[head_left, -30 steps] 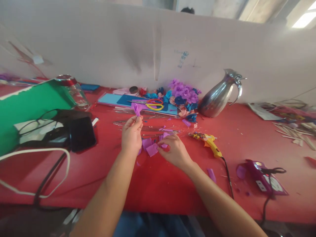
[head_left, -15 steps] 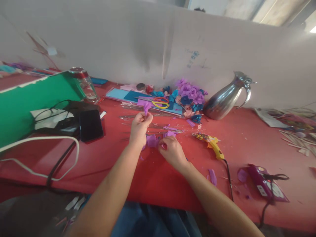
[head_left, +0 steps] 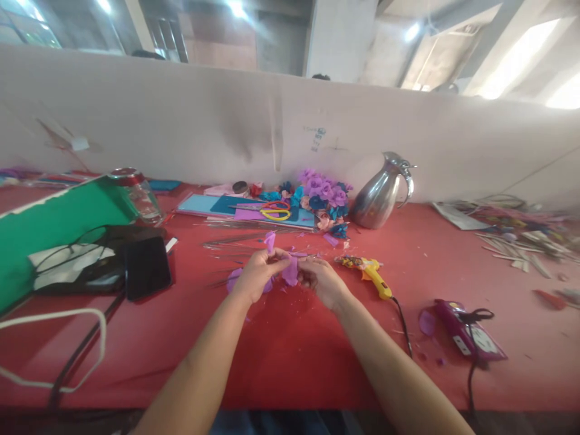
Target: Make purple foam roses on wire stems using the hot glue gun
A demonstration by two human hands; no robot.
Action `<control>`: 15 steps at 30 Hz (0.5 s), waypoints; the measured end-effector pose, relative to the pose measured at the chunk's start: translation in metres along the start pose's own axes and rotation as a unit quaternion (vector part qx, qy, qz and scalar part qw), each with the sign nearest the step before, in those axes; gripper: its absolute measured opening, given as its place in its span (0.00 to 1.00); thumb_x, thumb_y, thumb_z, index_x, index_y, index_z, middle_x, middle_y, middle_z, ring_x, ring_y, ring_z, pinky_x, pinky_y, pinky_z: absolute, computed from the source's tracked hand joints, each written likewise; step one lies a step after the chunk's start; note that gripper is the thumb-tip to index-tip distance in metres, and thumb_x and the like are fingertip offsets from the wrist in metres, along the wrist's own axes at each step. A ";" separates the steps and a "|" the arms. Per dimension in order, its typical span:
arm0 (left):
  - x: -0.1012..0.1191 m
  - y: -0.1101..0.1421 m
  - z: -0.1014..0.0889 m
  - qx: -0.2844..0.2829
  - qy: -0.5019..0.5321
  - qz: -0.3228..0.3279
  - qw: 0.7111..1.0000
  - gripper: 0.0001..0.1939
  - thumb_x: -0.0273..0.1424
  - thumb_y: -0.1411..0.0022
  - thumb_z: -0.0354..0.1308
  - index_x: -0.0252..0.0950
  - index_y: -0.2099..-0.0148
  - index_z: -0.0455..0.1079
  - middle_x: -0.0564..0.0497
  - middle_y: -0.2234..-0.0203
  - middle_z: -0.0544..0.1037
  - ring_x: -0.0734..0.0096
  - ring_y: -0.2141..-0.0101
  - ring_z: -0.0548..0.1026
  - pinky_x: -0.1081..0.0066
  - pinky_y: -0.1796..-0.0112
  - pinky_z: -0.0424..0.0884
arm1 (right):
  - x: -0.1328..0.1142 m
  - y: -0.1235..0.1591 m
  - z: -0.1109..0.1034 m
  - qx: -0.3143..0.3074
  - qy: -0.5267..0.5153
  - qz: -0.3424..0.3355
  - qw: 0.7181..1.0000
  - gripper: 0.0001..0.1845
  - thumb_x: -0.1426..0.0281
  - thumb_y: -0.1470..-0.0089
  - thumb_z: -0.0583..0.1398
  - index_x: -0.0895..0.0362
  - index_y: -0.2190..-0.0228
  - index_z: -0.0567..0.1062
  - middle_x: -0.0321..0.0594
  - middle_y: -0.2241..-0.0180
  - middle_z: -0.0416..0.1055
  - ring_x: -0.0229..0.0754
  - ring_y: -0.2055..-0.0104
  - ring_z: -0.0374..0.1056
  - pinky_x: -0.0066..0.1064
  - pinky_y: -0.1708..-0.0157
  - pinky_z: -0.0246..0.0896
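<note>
Both hands meet over the middle of the red table. My left hand (head_left: pixel 254 277) is closed, with a small rolled purple paper piece (head_left: pixel 269 241) standing up from its fingers. Between the hands hangs a purple paper petal (head_left: pixel 290 273), pinched at its right side by my right hand (head_left: pixel 324 281). My left thumb reaches that petal's top edge; whether it grips it I cannot tell. Loose purple paper pieces (head_left: pixel 234 279) lie beside and partly under the left hand. Thin wires (head_left: pixel 226 244) are spread just beyond it.
Scissors (head_left: pixel 275 210) rest on blue sheets behind the hands, near paper flowers (head_left: pixel 324 188) and a metal jug (head_left: pixel 376 196). A yellow glue gun (head_left: pixel 378 283) and a purple corded box (head_left: pixel 469 332) are on the right. On the left are a phone (head_left: pixel 147 269) and a glass jar (head_left: pixel 142 199).
My right hand has picked up a purple petal from the table and brought it up to my left hand. The left hand still holds the rolled piece. The view has tilted upward.
</note>
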State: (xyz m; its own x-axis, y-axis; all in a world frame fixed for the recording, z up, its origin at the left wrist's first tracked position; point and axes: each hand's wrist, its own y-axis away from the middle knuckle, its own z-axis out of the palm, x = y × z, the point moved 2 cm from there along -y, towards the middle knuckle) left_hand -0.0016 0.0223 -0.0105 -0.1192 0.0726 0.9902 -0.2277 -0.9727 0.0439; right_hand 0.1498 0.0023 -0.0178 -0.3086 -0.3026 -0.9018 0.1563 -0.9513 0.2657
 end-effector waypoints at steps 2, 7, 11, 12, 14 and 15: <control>-0.001 -0.001 -0.001 0.020 -0.010 0.011 1.000 0.11 0.35 0.55 0.68 0.35 0.69 0.74 0.54 0.77 0.73 0.75 0.75 0.68 0.73 0.71 0.63 | 0.000 0.000 0.002 -0.009 0.010 -0.023 1.000 0.14 0.60 0.60 0.63 0.58 0.74 0.74 0.35 0.80 0.69 0.34 0.79 0.62 0.24 0.82 0.45; -0.001 0.000 0.003 0.036 -0.018 0.034 0.999 0.10 0.36 0.51 0.66 0.35 0.69 0.73 0.53 0.75 0.74 0.73 0.73 0.71 0.72 0.68 0.65 | -0.001 0.004 0.012 -0.012 0.070 -0.109 0.992 0.17 0.65 0.63 0.68 0.57 0.68 0.76 0.34 0.76 0.73 0.35 0.75 0.65 0.25 0.75 0.55; 0.000 0.002 0.007 0.020 -0.044 0.041 0.998 0.13 0.36 0.50 0.65 0.35 0.64 0.74 0.50 0.71 0.77 0.69 0.70 0.73 0.71 0.66 0.67 | -0.005 0.004 0.010 -0.025 0.123 -0.133 0.983 0.10 0.68 0.60 0.64 0.58 0.72 0.77 0.35 0.75 0.74 0.36 0.74 0.66 0.28 0.70 0.58; 0.000 0.002 0.007 0.014 -0.047 0.043 0.998 0.14 0.37 0.50 0.65 0.35 0.62 0.74 0.49 0.69 0.78 0.69 0.69 0.74 0.70 0.66 0.68 | -0.008 0.005 0.008 -0.033 0.155 -0.132 0.979 0.08 0.69 0.59 0.62 0.59 0.73 0.78 0.34 0.76 0.74 0.36 0.74 0.66 0.28 0.71 0.57; 0.001 0.002 0.007 -0.001 -0.055 0.044 0.998 0.14 0.37 0.50 0.66 0.35 0.62 0.75 0.48 0.69 0.78 0.68 0.69 0.74 0.70 0.65 0.68 | -0.015 0.007 0.003 -0.037 0.225 -0.128 0.965 0.06 0.70 0.59 0.61 0.59 0.76 0.78 0.33 0.78 0.73 0.35 0.75 0.64 0.27 0.73 0.55; 0.001 0.001 0.007 -0.011 -0.058 0.038 0.998 0.13 0.37 0.50 0.66 0.34 0.64 0.74 0.48 0.71 0.77 0.69 0.70 0.74 0.69 0.66 0.68 | -0.019 0.008 0.000 -0.032 0.255 -0.125 0.958 0.06 0.70 0.58 0.60 0.58 0.77 0.78 0.32 0.79 0.72 0.35 0.75 0.63 0.27 0.73 0.55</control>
State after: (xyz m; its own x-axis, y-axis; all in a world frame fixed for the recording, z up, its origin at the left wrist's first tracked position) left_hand 0.0047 0.0195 -0.0087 -0.0255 -0.0292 0.9992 -0.2443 -0.9691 -0.0345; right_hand 0.1574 0.0000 0.0016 0.1520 0.0186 -0.9882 0.1992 -0.9799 0.0122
